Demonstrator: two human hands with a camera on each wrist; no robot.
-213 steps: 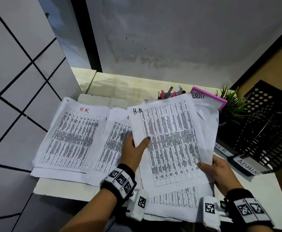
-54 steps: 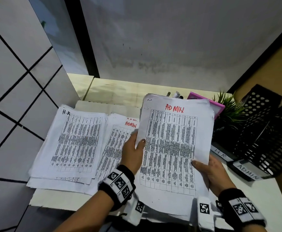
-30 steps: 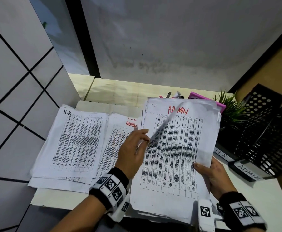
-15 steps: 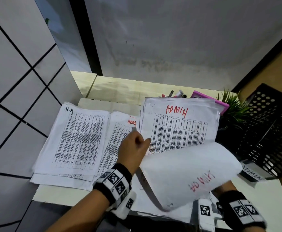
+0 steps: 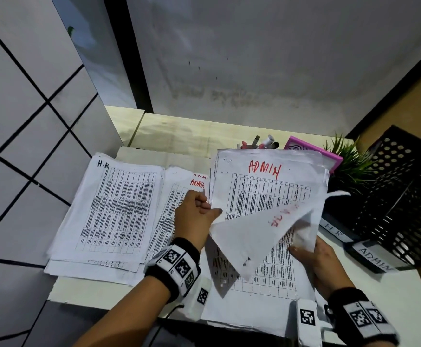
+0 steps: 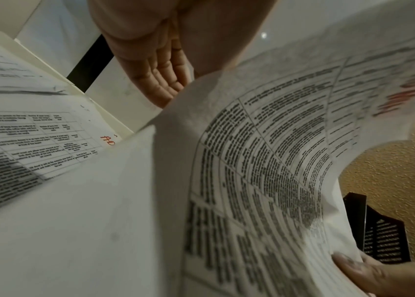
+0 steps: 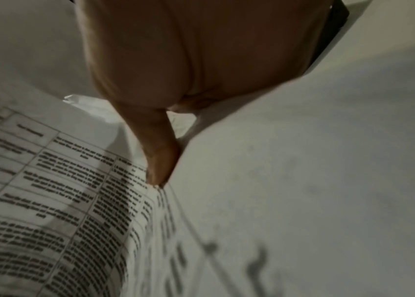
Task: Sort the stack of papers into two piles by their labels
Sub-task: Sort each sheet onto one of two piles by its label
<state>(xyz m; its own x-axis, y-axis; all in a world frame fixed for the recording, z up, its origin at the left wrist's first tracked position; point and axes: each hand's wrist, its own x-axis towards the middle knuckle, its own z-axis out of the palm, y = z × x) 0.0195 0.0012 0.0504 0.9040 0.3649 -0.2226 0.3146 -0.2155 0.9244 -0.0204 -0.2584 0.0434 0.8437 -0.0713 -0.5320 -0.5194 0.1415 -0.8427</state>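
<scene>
Pinching a curled sheet (image 5: 252, 236) — left hand (image 5: 194, 219) at its corner

A stained grey wall (image 5: 267, 71) backs the pale wooden desk (image 5: 191, 136), beside white floor tiles (image 5: 16, 121).

Potted plant (image 5: 349, 162) beside black trays (image 5: 402, 196)

left hand (image 5: 196, 216) pinches curled ADMIN sheet (image 5: 259, 236) | right hand (image 5: 319, 261) holds stack (image 5: 267, 196) | H.R pile (image 5: 114, 209) and ADMIN pile (image 5: 174, 196) lie on tabletop (image 5: 404, 296)
</scene>
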